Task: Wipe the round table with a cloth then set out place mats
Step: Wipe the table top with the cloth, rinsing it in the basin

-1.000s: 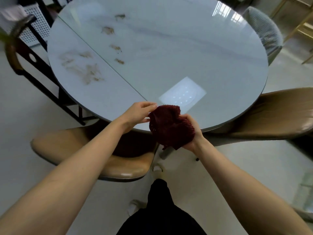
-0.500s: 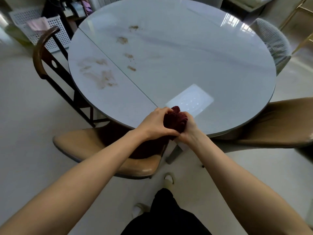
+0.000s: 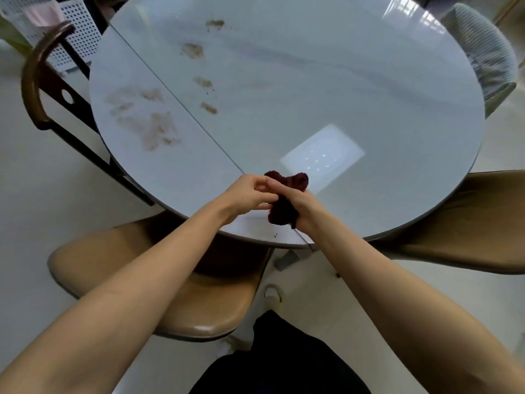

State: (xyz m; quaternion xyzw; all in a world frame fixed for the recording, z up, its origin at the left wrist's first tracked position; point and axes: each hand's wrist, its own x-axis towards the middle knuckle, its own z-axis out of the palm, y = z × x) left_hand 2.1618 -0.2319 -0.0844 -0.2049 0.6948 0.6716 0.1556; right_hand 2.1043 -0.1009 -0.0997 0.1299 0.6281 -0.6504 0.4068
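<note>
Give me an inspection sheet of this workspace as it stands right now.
Surface: round table, glossy, brown smears on its left part, unwiped.
Job's things: dark red cloth, bunched, over the near edge; place mats: nothing seen.
Clutter: nothing seen.
Grippers: left hand and right hand both grip the cloth.
Cables: nothing seen.
Surroundings: tan chairs, wooden chair, grey chair, white basket.

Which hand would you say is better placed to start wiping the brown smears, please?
Probably the right hand: it already grips the bulk of the dark red cloth, while the left hand only pinches its edge. The smears lie on the far left of the table, so it must reach across.
</note>
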